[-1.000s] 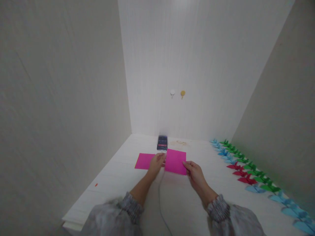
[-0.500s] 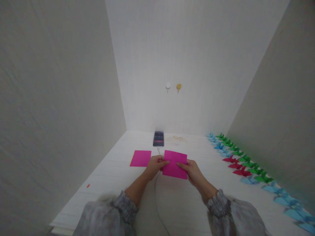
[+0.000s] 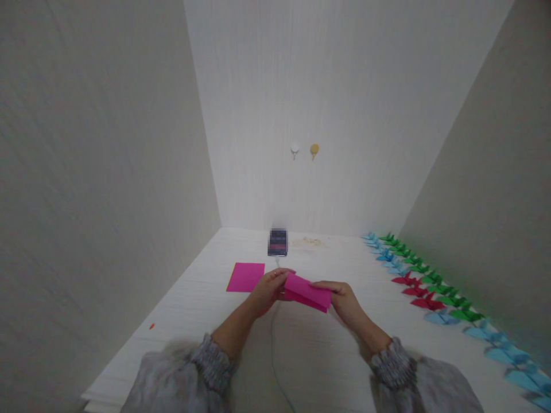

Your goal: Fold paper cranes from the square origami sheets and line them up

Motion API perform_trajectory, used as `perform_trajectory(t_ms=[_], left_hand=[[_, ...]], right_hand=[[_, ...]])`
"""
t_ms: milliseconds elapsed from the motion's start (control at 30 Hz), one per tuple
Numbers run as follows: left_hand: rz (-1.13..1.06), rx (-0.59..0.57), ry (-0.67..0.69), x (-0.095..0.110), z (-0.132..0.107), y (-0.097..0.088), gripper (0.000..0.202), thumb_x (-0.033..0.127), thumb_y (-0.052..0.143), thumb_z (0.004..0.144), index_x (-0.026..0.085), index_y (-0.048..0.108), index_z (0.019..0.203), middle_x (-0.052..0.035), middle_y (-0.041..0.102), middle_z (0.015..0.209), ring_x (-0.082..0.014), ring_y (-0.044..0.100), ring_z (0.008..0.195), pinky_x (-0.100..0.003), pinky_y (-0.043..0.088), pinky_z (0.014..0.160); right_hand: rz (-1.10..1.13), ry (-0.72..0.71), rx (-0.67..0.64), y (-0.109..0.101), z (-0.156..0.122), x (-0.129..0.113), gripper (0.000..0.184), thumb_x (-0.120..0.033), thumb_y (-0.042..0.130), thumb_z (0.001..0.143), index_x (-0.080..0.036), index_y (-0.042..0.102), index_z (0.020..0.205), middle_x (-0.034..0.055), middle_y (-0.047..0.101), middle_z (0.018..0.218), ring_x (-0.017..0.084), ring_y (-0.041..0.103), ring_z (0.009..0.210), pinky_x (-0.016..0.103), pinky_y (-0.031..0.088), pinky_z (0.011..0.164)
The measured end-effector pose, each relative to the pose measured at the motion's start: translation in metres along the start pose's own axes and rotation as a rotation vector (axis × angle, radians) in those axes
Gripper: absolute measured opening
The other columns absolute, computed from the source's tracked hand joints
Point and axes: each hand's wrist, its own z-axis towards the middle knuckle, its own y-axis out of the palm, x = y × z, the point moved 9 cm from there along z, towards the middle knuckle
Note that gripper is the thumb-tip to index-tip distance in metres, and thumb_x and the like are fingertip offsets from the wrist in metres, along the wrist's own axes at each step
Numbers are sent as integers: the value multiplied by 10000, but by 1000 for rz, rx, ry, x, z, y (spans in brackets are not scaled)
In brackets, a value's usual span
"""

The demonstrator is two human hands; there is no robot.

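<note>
A sheet of pink origami paper (image 3: 307,291) is bent over on itself, its two layers slightly apart along the near edge. My left hand (image 3: 272,288) pinches its left end, and a ring shows on one finger. At the right end my right hand (image 3: 338,293) grips the same sheet, fingers along the top. The sheet is held above the white table. Beside my left hand lies a stack of flat pink paper (image 3: 245,277) with a thin yellow edge at its left.
A phone (image 3: 278,242) stands near the back wall, its white cable (image 3: 272,344) running toward me. Rows of folded paper cranes, green (image 3: 430,278), red (image 3: 416,291) and blue (image 3: 512,354), line the right side. Two hooks (image 3: 314,149) are on the wall. A small orange scrap (image 3: 152,326) lies at left.
The pink sheet was open and flat between my hands; now its upper and lower parts are folded toward each other. Both hands have shifted their grip at its ends.
</note>
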Motion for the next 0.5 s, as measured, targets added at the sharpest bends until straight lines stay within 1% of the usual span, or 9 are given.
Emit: perform_trajectory(t_ms=[33, 100, 167, 233, 300, 367, 400, 433, 500], left_hand=[[-10, -13, -39, -2, -1, 3, 395, 437, 495, 691, 153, 526, 963, -40, 587, 711, -128, 560, 591, -294, 467, 569], [2, -35, -83, -5, -3, 9, 464, 504, 433, 704, 150, 506, 995, -75, 593, 771, -169, 578, 661, -326, 480, 563], [60, -55, -76, -5, -5, 13, 450, 495, 466, 687, 129, 530, 941, -95, 590, 805, -189, 575, 710, -325, 483, 558], [116, -55, -43, -3, -4, 13, 399, 448, 529, 662, 112, 553, 875, -95, 588, 812, -181, 566, 725, -315, 478, 585], [134, 6, 10, 0, -2, 6, 386, 441, 534, 661, 111, 563, 859, -85, 591, 819, -162, 558, 737, -299, 463, 635], [110, 97, 47, 3, 0, -4, 421, 482, 478, 686, 118, 565, 879, -85, 592, 860, -151, 555, 758, -285, 447, 669], [87, 122, 30, 1, 0, -7, 452, 510, 445, 695, 118, 565, 886, -92, 592, 876, -154, 558, 760, -284, 444, 667], [53, 119, -11, -2, 1, -7, 491, 538, 412, 699, 113, 566, 890, -103, 594, 884, -161, 563, 756, -288, 444, 656], [-52, 28, -137, -12, 0, 3, 559, 579, 365, 699, 95, 570, 888, -130, 603, 866, -184, 577, 737, -307, 448, 638]], right_hand=[[-30, -26, 5, 0, 0, -5, 198, -223, 613, 614, -234, 679, 800, 26, 674, 805, 185, 603, 738, 313, 454, 711], [-92, -84, 1, 1, -1, -13, 191, -219, 583, 642, -248, 676, 807, 19, 669, 808, 186, 598, 757, 313, 457, 715], [-161, -152, -25, 5, -2, -21, 190, -218, 556, 669, -255, 674, 814, 22, 665, 805, 187, 596, 754, 318, 464, 705], [-235, -239, -49, 9, -4, -30, 200, -218, 526, 699, -259, 668, 833, 31, 659, 817, 188, 593, 757, 323, 467, 698], [-323, -342, -67, 12, -9, -42, 225, -215, 487, 735, -263, 652, 880, 43, 645, 880, 191, 580, 803, 329, 461, 716], [-430, -443, -72, 14, -14, -53, 254, -215, 446, 766, -274, 628, 934, 47, 614, 972, 196, 552, 879, 341, 446, 751], [-490, -491, -75, 15, -16, -58, 265, -218, 426, 780, -281, 617, 954, 43, 596, 1014, 199, 531, 922, 352, 434, 776], [-551, -538, -80, 17, -18, -62, 272, -222, 412, 789, -287, 611, 963, 39, 583, 1044, 204, 504, 967, 367, 414, 807], [-663, -636, -107, 23, -23, -68, 271, -234, 404, 796, -291, 611, 961, 32, 568, 1079, 217, 433, 1055, 400, 360, 867]])
